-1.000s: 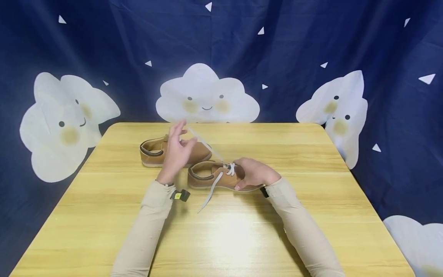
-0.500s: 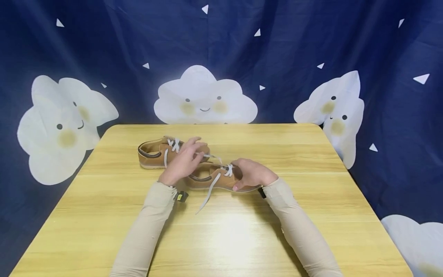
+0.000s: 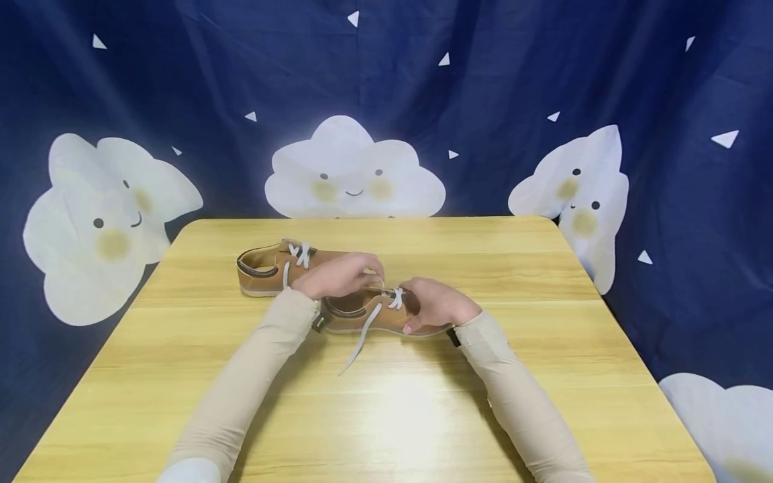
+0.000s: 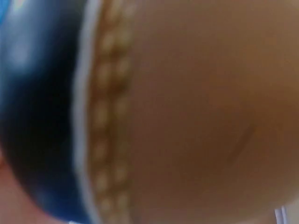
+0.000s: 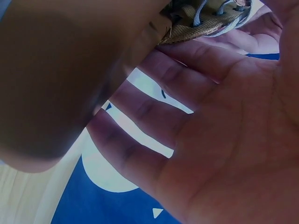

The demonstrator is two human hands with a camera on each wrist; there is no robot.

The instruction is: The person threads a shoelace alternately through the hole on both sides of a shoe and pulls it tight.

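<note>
A brown low shoe point(image 3: 386, 318) with white laces stands on the wooden table, toe to the right. My right hand point(image 3: 439, 303) grips its toe, thumb on the near side and fingers along the far side, as the right wrist view also shows. My left hand point(image 3: 341, 275) reaches over the shoe's opening, bent fingertips right at the far side of the lacing. Whether they pinch the far lace, I cannot tell. The near lace end point(image 3: 365, 342) hangs down the shoe's side onto the table. Blurred brown leather point(image 4: 210, 107) and a stitched edge fill the left wrist view.
Behind and to the left stands a matching brown shoe point(image 3: 262, 272) with its white laces crossed, partly hidden by my left hand. The wooden table point(image 3: 513, 255) ends at a dark blue curtain point(image 3: 398, 67) with white clouds.
My left hand has come down and moved right, from holding up near the far shoe to the near shoe's lacing. The far lace, stretched out before, is now mostly hidden. My right hand stays on the toe.
</note>
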